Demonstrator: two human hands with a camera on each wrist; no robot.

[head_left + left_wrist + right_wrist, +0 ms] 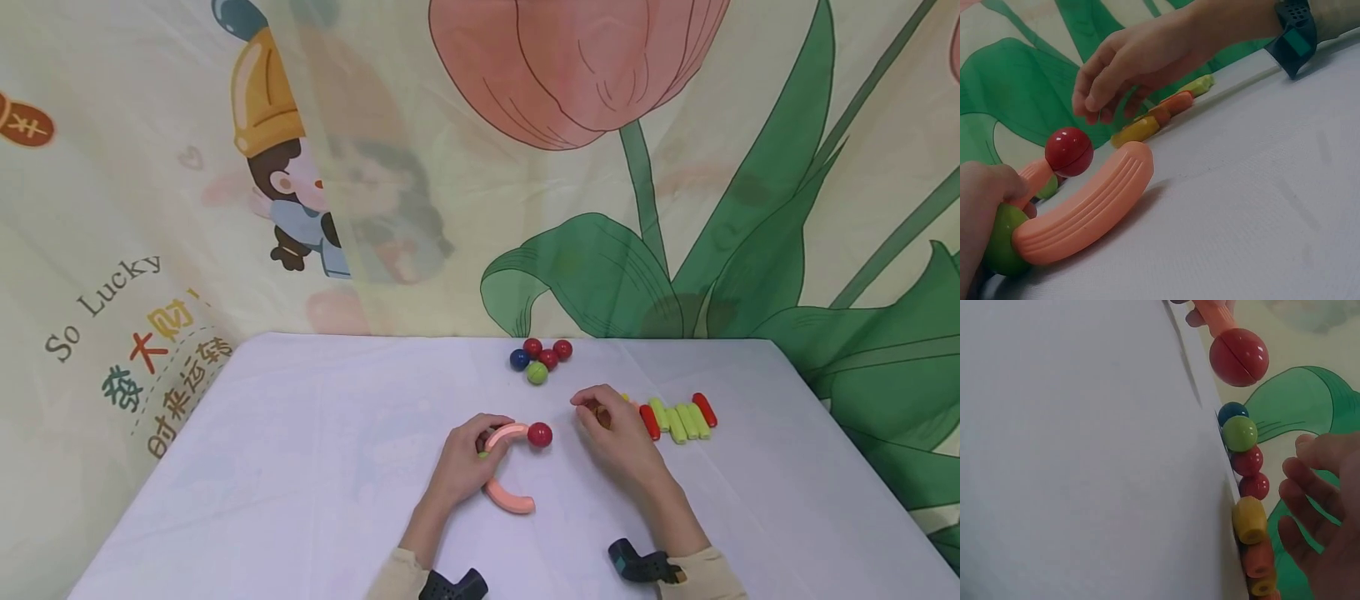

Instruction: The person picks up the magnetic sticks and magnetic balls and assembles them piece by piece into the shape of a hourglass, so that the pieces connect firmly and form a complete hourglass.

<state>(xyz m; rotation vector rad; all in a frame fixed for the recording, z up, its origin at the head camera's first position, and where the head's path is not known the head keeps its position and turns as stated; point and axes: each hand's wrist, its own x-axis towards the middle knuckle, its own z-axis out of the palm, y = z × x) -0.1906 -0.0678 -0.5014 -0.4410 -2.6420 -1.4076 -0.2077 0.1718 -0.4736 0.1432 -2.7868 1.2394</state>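
Fingers of the left hand [463,467] curl around the joint of a C-shaped assembly, pinching the green ball [1002,240] where two pink curved rods meet. The upper curved rod [506,434] runs from that joint to a red ball [539,434] at its free end; the lower curved rod [510,499] runs from the same joint toward the person and lies on the white table [300,467]. In the left wrist view the red ball sits raised off the table, so the upper arc is tilted upward.

Fingers of the right hand [615,437] are loosely curled and slightly parted, hovering just right of the red ball; no piece shows between them. Immediately right of that hand lies a row of short sticks [678,419], yellow-green with red ones at either side. Beyond the red ball, toward the far edge, a cluster of loose balls [542,359] rests together: three red, one blue, one green.

Judgement: steadiness depends on the left-hand pinch at the green joint. Any new piece should meet the red ball squarely, without knocking it off the upper rod.
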